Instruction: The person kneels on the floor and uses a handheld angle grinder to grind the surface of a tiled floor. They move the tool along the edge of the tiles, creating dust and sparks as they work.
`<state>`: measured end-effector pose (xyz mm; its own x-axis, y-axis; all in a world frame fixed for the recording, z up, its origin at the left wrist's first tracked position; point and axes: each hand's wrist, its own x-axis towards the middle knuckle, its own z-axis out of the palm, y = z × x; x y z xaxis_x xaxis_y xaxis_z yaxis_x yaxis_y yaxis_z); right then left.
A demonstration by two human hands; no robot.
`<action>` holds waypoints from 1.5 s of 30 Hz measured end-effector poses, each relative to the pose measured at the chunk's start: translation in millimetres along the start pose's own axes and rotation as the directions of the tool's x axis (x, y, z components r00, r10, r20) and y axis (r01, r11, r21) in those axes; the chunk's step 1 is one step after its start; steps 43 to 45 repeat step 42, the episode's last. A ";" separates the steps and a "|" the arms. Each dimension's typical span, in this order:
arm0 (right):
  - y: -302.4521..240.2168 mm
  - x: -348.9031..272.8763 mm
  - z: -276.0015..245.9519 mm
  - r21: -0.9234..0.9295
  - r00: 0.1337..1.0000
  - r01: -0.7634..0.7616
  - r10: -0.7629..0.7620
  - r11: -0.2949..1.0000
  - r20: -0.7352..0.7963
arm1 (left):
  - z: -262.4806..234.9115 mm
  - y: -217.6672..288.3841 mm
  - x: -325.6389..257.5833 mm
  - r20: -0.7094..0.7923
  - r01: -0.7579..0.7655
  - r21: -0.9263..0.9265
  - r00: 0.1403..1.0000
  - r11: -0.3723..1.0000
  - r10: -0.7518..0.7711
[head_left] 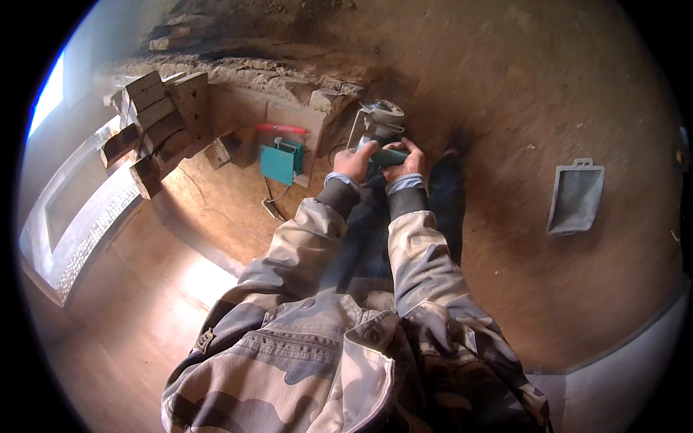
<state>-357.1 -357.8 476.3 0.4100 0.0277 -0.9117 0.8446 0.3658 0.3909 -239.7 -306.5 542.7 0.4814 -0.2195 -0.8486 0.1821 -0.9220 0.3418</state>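
Setting: dusty brown dirt floor (520, 94) with a low rough stone-and-mortar ledge (289, 76) at the far side; sunlight falls on the floor at the lower left.
Tool: dark teal handheld angle grinder with a grey metal disc guard (381, 123), held low over the floor just in front of the ledge, its head pointing away from the person.
Left hand (355, 162): grip wrapped around the left side of the grinder body, fingers pressed onto it.
Right hand (406, 160): grip folded over the right side of the same body, touching the tool beside the left hand.
Sleeves: camouflage jacket arms with dark knitted cuffs (404, 202) reaching forward from the lower edge.
Cable: thin dark cord (271, 195) lying on the floor left of the hands.
Box: small teal box (280, 162) leaning against the ledge, a red bar-shaped object (280, 128) just above it.
Timber: stack of short wooden blocks (155, 119) at the left, well apart from the hands.
Tray: grey rectangular plastic tray (575, 196) lying on the floor to the right.
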 end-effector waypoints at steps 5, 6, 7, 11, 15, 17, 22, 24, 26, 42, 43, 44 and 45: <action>1.2 -9.2 -7.5 -0.069 0.995 0.094 -0.091 0.993 0.036 | -1.1 -2.3 -8.3 0.034 -0.020 -0.121 0.999 0.992 0.024; -1.6 -16.5 -0.7 -0.088 0.991 0.127 -0.124 0.988 0.041 | 2.8 4.5 -15.5 0.071 0.014 -0.188 0.998 0.982 -0.001; -5.5 -22.2 8.5 -0.125 0.987 0.158 -0.157 0.980 0.021 | 6.1 9.4 -21.8 0.108 0.051 -0.254 0.994 0.966 -0.024; -9.9 -56.0 63.2 -0.372 0.931 0.362 -0.354 0.855 0.091 | 18.5 40.0 -41.4 0.311 0.296 -0.558 0.941 0.776 -0.135; -10.4 -64.8 118.3 -0.508 0.903 0.425 -0.385 0.749 0.189 | 38.2 61.0 -31.5 0.385 0.385 -0.708 0.913 0.591 -0.134; -21.2 -55.8 133.5 -0.583 0.906 0.415 -0.376 0.698 0.195 | 42.0 84.2 -34.4 0.361 0.377 -0.731 0.921 0.569 -0.146; -25.9 -28.0 182.9 -0.805 0.916 0.323 -0.378 0.499 0.133 | 64.3 106.1 -19.5 0.369 0.444 -0.839 0.889 0.315 -0.270; -24.8 -14.8 193.0 -0.848 0.923 0.256 -0.377 0.465 0.072 | 69.2 107.0 -11.5 0.376 0.442 -0.865 0.885 0.237 -0.276; -27.6 -8.9 201.4 -0.909 0.948 0.210 -0.302 0.360 0.100 | 71.5 114.6 -8.0 0.363 0.425 -0.886 0.886 0.188 -0.290; -36.4 30.4 242.2 -0.992 0.963 0.043 -0.268 0.119 0.009 | 85.0 148.5 10.1 0.346 0.354 -0.934 0.858 -0.051 -0.379; -36.4 30.4 242.2 -0.992 0.963 0.043 -0.268 0.119 0.009 | 85.0 148.5 10.1 0.346 0.354 -0.934 0.858 -0.051 -0.379; -36.4 30.4 242.2 -0.992 0.963 0.043 -0.268 0.119 0.009 | 85.0 148.5 10.1 0.346 0.354 -0.934 0.858 -0.051 -0.379; -36.4 30.4 242.2 -0.992 0.963 0.043 -0.268 0.119 0.009 | 85.0 148.5 10.1 0.346 0.354 -0.934 0.858 -0.051 -0.379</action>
